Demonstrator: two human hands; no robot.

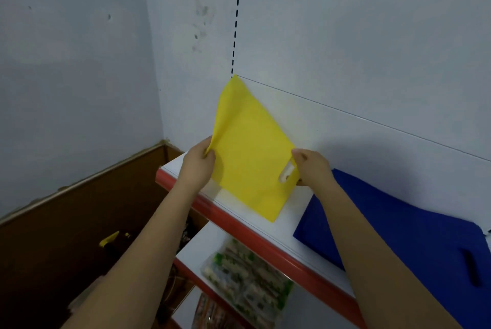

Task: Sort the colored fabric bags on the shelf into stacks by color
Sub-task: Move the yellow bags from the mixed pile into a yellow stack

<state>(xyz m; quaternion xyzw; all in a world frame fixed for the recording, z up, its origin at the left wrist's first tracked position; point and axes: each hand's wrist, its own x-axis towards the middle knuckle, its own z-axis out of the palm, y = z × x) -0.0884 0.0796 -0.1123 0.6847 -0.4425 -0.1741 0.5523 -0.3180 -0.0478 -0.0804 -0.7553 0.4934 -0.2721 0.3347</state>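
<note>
My left hand and right hand pinch the yellow bag taut; I'd lay it flat on the shelf, apart from the blue bag.

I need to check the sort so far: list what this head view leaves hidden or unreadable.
- Blue bag: its right side is cut off by the frame edge and the right forearm crosses it; whether it is one bag or a stack cannot be told.
- Yellow bag: the corners under the left hand and right hand are covered.
- Packets on the lower shelf: print too blurred to read.
</note>
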